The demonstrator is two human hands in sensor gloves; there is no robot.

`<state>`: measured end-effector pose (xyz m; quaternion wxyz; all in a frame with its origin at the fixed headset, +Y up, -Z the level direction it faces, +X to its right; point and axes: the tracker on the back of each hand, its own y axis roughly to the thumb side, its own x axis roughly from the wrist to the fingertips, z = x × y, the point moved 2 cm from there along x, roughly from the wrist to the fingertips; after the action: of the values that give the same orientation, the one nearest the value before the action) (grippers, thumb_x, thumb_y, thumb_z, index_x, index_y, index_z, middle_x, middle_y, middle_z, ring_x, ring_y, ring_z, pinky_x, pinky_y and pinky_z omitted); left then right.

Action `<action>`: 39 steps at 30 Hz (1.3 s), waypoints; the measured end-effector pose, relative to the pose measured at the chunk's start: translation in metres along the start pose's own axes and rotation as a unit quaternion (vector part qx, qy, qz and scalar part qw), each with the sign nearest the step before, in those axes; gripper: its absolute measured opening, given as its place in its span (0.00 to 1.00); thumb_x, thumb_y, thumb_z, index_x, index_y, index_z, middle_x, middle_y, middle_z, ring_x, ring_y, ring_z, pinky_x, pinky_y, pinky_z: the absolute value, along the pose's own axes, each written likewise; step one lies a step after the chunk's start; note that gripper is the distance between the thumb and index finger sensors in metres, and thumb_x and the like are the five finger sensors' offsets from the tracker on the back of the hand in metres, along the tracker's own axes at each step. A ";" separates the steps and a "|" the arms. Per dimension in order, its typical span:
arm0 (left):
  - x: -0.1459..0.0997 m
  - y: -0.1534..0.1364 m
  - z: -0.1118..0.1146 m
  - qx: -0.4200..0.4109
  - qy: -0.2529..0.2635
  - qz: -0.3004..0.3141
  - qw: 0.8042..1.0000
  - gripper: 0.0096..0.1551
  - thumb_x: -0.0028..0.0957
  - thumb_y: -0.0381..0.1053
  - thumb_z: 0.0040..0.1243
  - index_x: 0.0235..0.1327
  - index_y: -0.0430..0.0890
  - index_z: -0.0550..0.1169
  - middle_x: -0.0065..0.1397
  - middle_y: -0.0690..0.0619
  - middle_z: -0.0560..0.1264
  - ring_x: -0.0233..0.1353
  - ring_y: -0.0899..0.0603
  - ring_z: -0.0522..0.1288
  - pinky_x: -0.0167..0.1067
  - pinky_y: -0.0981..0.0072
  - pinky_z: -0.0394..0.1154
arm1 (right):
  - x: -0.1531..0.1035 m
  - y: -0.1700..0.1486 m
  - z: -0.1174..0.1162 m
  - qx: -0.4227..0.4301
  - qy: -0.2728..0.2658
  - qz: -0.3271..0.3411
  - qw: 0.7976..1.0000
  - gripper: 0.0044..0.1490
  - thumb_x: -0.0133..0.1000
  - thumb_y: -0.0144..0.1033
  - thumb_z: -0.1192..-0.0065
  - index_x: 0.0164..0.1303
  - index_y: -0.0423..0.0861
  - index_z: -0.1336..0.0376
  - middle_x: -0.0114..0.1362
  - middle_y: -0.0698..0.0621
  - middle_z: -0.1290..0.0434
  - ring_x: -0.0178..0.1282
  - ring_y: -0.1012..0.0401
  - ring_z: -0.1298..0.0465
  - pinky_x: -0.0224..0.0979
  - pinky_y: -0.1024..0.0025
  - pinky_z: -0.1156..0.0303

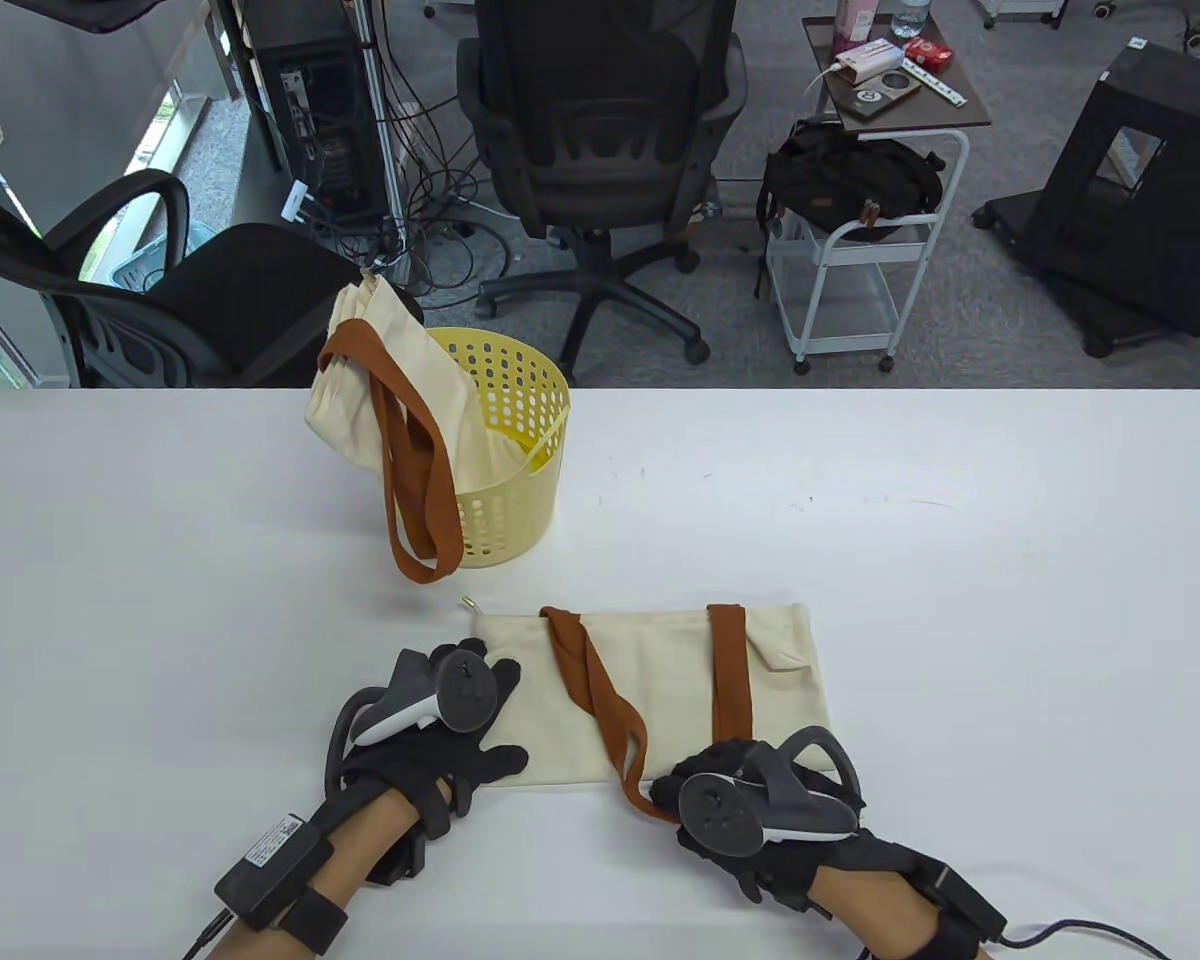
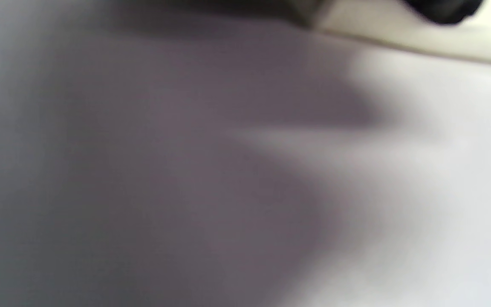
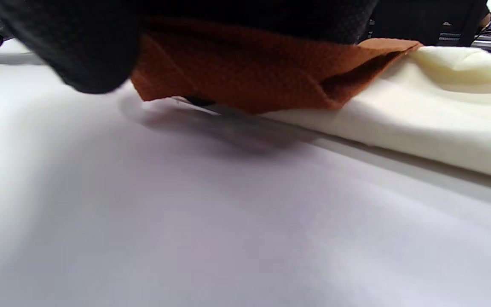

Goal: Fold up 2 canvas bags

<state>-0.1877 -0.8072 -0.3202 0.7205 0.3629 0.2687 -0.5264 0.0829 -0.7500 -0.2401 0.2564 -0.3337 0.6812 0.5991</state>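
Note:
A cream canvas bag [image 1: 670, 680] with brown straps lies flat on the white table [image 1: 960, 560] near the front. My left hand [image 1: 465, 725] rests with fingers spread on the bag's left end. My right hand [image 1: 705, 790] is at the bag's near edge and grips the loop of a brown strap [image 1: 625, 745]. In the right wrist view the strap [image 3: 249, 72] is bunched under my gloved fingers [image 3: 83, 55], beside the cream cloth [image 3: 441, 111]. The left wrist view is blurred, with a strip of cream cloth [image 2: 399, 36] at the top. A second bag [image 1: 380, 390] hangs over a basket.
The yellow perforated basket [image 1: 515, 420] stands at the table's back left, the second bag's brown straps [image 1: 415, 500] hanging down its front to the table. Office chairs and a white cart stand beyond the far edge.

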 end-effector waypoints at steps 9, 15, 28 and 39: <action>0.000 0.000 0.000 -0.001 0.003 0.000 1.000 0.54 0.41 0.70 0.55 0.73 0.63 0.41 0.80 0.52 0.28 0.84 0.38 0.29 0.76 0.36 0.32 | -0.027 -0.056 0.044 0.119 -0.128 -0.113 0.978 0.34 0.50 0.56 0.38 0.66 0.55 0.32 0.74 0.49 0.26 0.74 0.48 0.26 0.75 0.44 0.32; 0.000 0.000 -0.001 -0.001 0.007 0.000 1.000 0.54 0.41 0.70 0.56 0.73 0.63 0.42 0.80 0.52 0.29 0.84 0.38 0.29 0.76 0.36 0.32 | -0.036 -0.107 0.033 0.071 -0.128 -0.257 0.955 0.33 0.53 0.47 0.37 0.70 0.54 0.35 0.81 0.47 0.34 0.80 0.45 0.33 0.78 0.42 0.36; -0.005 -0.002 -0.005 -0.012 0.052 -0.002 0.999 0.54 0.43 0.69 0.57 0.74 0.60 0.42 0.82 0.51 0.32 0.84 0.36 0.34 0.78 0.35 0.37 | -0.017 -0.129 -0.028 0.054 0.067 -0.289 0.954 0.45 0.54 0.54 0.42 0.79 0.53 0.54 0.86 0.43 0.56 0.84 0.41 0.46 0.81 0.41 0.44; 0.000 -0.019 -0.007 -0.094 0.044 -0.114 0.988 0.58 0.44 0.71 0.53 0.75 0.46 0.42 0.80 0.44 0.30 0.81 0.31 0.27 0.72 0.29 0.30 | -0.015 -0.127 -0.031 0.043 0.086 -0.290 0.952 0.44 0.54 0.54 0.47 0.79 0.53 0.55 0.85 0.42 0.58 0.84 0.47 0.48 0.81 0.47 0.45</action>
<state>-0.2055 -0.8046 -0.3289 0.6742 0.2839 0.3878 -0.5608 0.1903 -0.7857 -0.3061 0.3738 -0.5556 0.5994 0.4384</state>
